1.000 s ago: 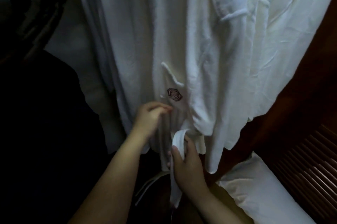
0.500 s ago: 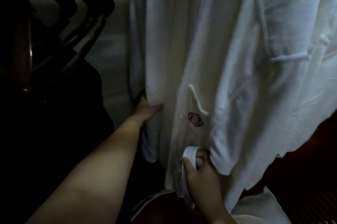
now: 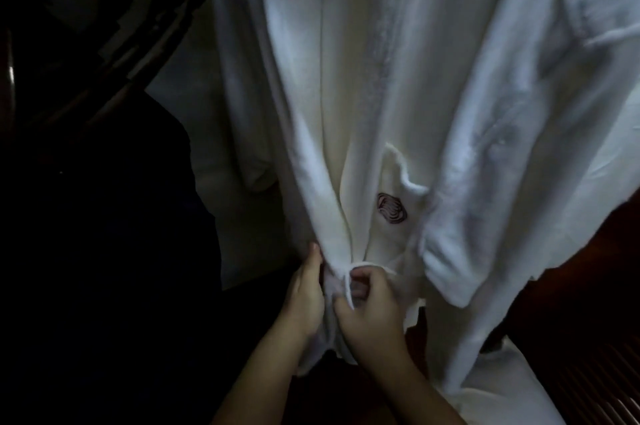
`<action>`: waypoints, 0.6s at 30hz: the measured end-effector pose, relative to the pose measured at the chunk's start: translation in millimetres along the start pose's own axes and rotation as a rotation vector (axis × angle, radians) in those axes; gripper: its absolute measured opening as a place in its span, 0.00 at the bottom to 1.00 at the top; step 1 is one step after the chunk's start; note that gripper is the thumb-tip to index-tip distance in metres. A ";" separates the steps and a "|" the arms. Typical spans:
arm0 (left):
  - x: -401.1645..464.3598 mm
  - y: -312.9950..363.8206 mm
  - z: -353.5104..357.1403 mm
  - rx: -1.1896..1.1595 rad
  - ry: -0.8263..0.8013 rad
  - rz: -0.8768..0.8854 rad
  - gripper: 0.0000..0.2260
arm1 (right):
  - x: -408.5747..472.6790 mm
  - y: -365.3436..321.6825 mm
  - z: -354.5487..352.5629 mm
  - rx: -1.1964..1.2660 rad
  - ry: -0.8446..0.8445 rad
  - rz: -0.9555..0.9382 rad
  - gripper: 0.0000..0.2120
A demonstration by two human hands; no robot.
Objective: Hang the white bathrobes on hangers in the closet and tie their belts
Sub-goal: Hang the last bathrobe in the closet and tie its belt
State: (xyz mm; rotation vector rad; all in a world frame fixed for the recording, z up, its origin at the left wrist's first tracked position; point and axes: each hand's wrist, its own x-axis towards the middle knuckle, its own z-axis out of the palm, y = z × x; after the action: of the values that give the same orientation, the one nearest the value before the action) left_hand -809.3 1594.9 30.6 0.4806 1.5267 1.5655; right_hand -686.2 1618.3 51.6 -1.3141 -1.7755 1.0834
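Both forearms rise from the bottom centre of the frame, hands nearly touching at lower centre. The left hand [image 3: 304,293] grips with fingers hidden. The right hand [image 3: 370,307] is curled, thumb pinching.

A dim closet interior is shown, with a pale back wall [image 3: 180,106] seen at the left, dark curved hangers [image 3: 114,40] at upper left, and a dark slatted wooden door [image 3: 602,383] at lower right.

Both hands, left hand [image 3: 304,296] beside right hand [image 3: 369,307], meet low on the hanging bathrobe [image 3: 381,95], below its emblem [image 3: 391,208].
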 end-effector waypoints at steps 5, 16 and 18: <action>-38.5 -5.5 -20.8 0.056 -0.175 0.105 0.26 | -7.0 1.8 -4.5 0.081 0.043 -0.034 0.18; 47.0 1.2 -65.2 0.456 0.056 0.115 0.33 | -9.3 3.8 -30.9 0.127 0.007 -0.094 0.14; 51.2 -16.1 -79.8 0.328 -0.001 0.116 0.15 | -10.6 5.3 -35.0 0.122 -0.011 -0.109 0.14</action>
State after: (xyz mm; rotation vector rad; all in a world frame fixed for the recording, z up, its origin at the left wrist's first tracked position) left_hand -894.3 1584.8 -13.3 0.7661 1.7915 1.4024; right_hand -650.7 1616.9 61.6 -1.1275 -1.7390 1.1219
